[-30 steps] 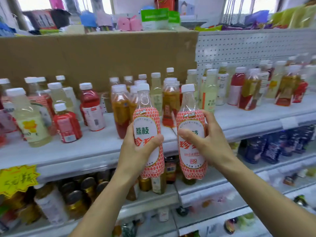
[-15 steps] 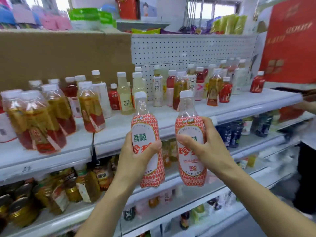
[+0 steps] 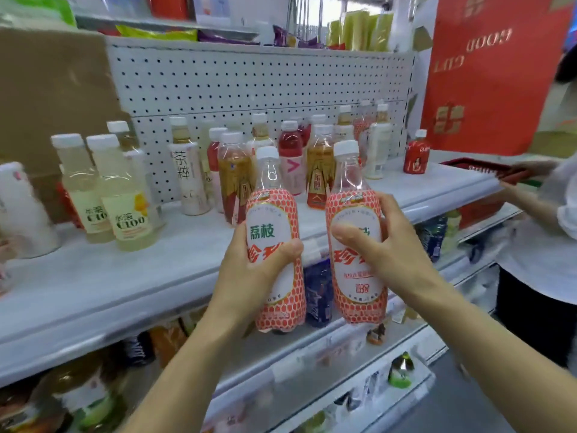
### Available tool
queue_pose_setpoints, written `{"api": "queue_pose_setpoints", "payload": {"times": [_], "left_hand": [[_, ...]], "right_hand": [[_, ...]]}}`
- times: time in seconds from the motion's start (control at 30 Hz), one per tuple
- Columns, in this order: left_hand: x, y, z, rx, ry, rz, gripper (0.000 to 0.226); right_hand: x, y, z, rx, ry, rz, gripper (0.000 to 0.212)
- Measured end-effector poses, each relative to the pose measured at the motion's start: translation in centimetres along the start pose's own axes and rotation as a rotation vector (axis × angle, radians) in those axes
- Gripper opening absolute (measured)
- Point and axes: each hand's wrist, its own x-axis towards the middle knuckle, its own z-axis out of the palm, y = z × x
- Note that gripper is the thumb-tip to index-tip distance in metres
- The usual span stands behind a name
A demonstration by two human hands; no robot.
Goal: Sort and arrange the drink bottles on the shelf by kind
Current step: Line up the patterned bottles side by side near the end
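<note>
Two identical clear bottles with red-and-white lychee labels and white caps are held upright in front of the white shelf (image 3: pixel 131 276). My left hand (image 3: pixel 249 276) grips the left lychee bottle (image 3: pixel 274 220) round its middle. My right hand (image 3: pixel 384 245) grips the right lychee bottle (image 3: pixel 352 285) the same way. Behind them on the shelf stand mixed bottles: two pale yellow C100 bottles (image 3: pixel 125 198), a white tea bottle (image 3: pixel 189 179), amber tea bottles (image 3: pixel 318 170), a pink drink (image 3: pixel 288 157) and a small red bottle (image 3: pixel 416 156) at the far right.
Another person (image 3: pixel 543 239) stands at the right, hands on a red basket (image 3: pixel 477 168) at the shelf's end. A pegboard back panel (image 3: pixel 249 79) and brown cardboard (image 3: pixel 53 98) rise behind the bottles. Lower shelves hold more drinks, among them a blue bottle (image 3: pixel 318 292).
My view has swung right along the shelf while both hands keep the two lychee bottles. The red basket and the other person have come into view.
</note>
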Motion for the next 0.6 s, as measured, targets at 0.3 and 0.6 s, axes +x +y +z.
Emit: {"api": "queue_pose_setpoints", "payload": {"times": [0.3, 0.6], "left_hand": [[10.1, -0.4, 10.3, 0.018, -0.117, 0.032, 0.051], [15.9, -0.8, 20.0, 0.046, -0.055, 0.042, 0.065]], "right_hand": [[11.3, 4.7, -7.5, 0.049, 0.025, -0.004, 0.051], [21.4, 8.8, -16.9, 0.099, 0.042, -0.065, 0.047]]}}
